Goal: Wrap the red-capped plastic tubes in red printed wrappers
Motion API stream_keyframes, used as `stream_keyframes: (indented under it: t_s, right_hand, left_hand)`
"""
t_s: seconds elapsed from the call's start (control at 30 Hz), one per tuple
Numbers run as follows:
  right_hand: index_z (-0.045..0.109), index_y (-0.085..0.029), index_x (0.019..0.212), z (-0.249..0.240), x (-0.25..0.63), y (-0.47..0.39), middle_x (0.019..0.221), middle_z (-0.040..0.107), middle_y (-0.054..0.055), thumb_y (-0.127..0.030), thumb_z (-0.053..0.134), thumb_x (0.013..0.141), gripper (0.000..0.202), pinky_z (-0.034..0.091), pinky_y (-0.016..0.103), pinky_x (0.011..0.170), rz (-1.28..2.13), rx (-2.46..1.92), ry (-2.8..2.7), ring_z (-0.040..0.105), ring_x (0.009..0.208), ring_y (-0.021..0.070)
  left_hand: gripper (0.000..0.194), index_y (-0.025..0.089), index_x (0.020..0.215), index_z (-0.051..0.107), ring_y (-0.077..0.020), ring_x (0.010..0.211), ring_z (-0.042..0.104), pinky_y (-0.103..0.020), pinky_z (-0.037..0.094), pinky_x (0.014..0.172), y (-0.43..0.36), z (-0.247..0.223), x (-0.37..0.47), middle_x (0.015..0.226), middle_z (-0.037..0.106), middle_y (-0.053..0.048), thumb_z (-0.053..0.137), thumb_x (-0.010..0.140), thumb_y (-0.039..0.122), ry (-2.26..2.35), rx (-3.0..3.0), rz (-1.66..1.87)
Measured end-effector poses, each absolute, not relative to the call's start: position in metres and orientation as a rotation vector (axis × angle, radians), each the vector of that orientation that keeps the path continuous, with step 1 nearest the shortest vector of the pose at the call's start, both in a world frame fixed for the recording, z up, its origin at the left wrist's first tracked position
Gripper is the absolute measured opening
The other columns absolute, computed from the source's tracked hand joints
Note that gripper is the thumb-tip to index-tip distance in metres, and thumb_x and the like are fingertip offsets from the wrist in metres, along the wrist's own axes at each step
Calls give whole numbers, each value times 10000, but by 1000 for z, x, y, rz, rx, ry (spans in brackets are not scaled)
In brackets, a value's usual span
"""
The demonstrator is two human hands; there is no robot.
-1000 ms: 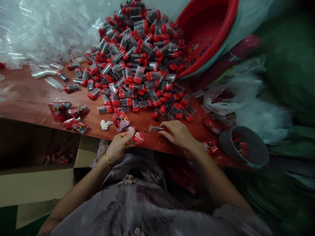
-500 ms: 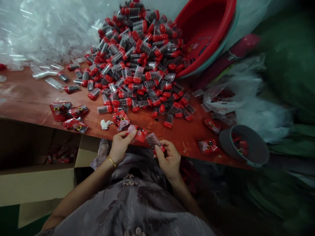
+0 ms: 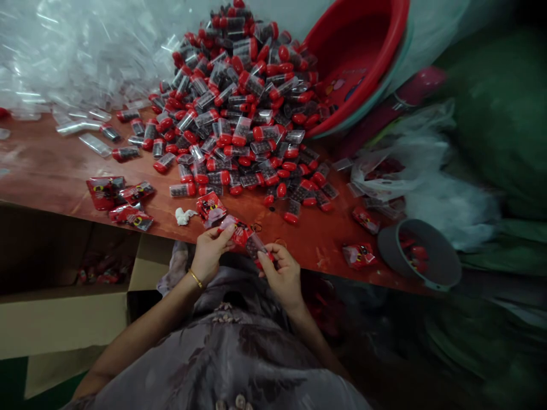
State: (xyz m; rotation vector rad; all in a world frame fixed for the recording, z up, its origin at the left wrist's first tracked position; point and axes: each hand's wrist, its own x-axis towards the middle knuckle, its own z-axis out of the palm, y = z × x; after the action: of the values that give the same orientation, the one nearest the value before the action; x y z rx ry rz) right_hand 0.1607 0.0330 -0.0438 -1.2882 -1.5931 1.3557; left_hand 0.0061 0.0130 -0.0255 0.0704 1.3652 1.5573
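Observation:
Pinched between the fingers of my left hand [image 3: 210, 253] is a small red printed packet [image 3: 238, 232]. My right hand [image 3: 281, 274] grips a clear plastic tube with a red cap [image 3: 255, 245], dark inside. The tube's clear end meets the packet's right edge; whether it has gone inside I cannot tell. Just beyond my left fingers lies another red packet [image 3: 211, 208] on the red tabletop [image 3: 316, 239]. A crumpled white scrap [image 3: 184, 216] is beside it. Past my hands rises a large heap of red-capped tubes [image 3: 239, 119].
Empty clear sleeves [image 3: 94, 57] are piled at the back left. More red packets [image 3: 128, 199] lie left. A red basin [image 3: 363, 51] leans at the back right, near a plastic bag [image 3: 427, 171] and a grey bowl [image 3: 421, 250]. Below the table's left edge stands a cardboard box [image 3: 64, 319].
My right hand has moved left with the tube, bringing its clear end up to the packet. My left hand has stayed almost in place.

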Motion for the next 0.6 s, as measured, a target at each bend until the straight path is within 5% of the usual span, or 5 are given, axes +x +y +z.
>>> stream_keyframes:
  t_s: [0.23,0.6]
  right_hand:
    - [599,-194,901,-50,159,29,697,648,-7,-338,630,785,188,512,243,608,886,-1224,-1790,598,594,113]
    - [598,-190,816,-44,163,38,597,588,-39,-341,616,777,158,448,203,482,1227,-1174,-1752,520,486,88]
  left_hand:
    - [454,126,636,638,-78,487,565,-209,469,543,12,-29,15,553,630,27,835,422,474,1409,56,1680]
    - [354,134,716,704,-99,601,595,-219,500,616,10,-39,16,669,688,0,809,543,424,1427,289,1684]
